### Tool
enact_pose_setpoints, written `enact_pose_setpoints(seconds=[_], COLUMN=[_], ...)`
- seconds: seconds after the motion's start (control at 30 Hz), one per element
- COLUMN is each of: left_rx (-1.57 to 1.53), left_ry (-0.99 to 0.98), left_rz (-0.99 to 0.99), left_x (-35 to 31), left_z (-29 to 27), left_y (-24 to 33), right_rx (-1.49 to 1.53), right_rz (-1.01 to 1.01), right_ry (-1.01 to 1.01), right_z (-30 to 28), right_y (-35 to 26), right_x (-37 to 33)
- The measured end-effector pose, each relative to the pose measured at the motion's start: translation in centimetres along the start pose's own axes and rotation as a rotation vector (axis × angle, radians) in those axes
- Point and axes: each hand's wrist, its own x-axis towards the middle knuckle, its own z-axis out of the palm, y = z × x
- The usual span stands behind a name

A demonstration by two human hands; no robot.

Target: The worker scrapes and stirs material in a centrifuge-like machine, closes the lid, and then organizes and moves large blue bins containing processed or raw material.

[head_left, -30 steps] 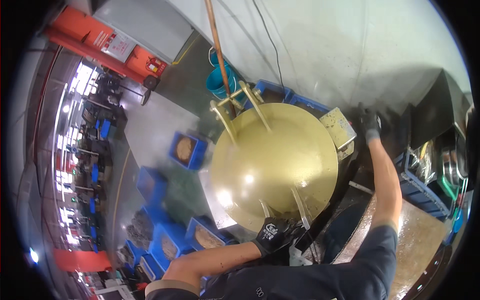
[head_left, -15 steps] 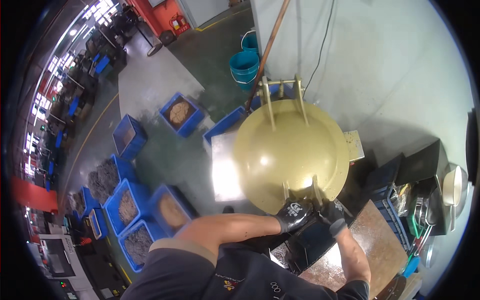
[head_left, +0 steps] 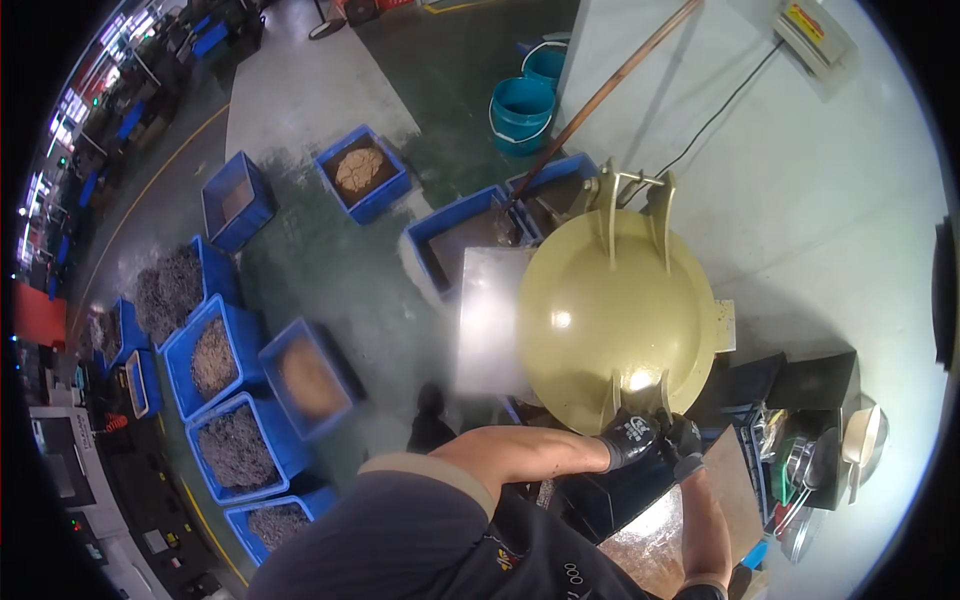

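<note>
A big domed, olive-gold lid (head_left: 600,310) lies in front of me, with a hinge (head_left: 637,195) at its far side. Two upright lugs stick up at its near rim. Both my hands wear black gloves and meet at these lugs. The fingers of my left hand (head_left: 632,437) are curled down at the rim between the lugs. Close beside it, my right hand (head_left: 684,441) is closed by the right lug. What the fingers grip is hidden under the gloves.
Left of the lid is a shiny metal plate (head_left: 492,320). Blue tubs (head_left: 322,378) of granules and metal shavings stand on the green floor. A wooden pole (head_left: 620,80) leans behind, near teal buckets (head_left: 521,110). Strainers (head_left: 802,465) and dark bins are at right, above a brownish board (head_left: 735,490).
My view has shifted, so the lid sits further right and more floor tubs show. Both hands stay at the lid's near lugs, and the right one now sits closer against the left.
</note>
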Motion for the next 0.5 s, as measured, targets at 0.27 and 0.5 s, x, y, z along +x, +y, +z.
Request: enact_pose_setpoints(seconds=[0.27, 0.5], left_rx=[-0.017, 0.002], left_ry=[-0.022, 0.042], left_rz=[-0.036, -0.035], left_x=[0.1, -0.3], left_z=[-2.4, -1.3], left_y=[0.8, 0.5], right_rx=[0.176, -0.079], right_rz=[0.084, -0.209], right_ry=[-0.059, 0.144], right_z=[-0.8, 1.5], right_y=[-1.2, 0.8], right_x=[-0.5, 0.0])
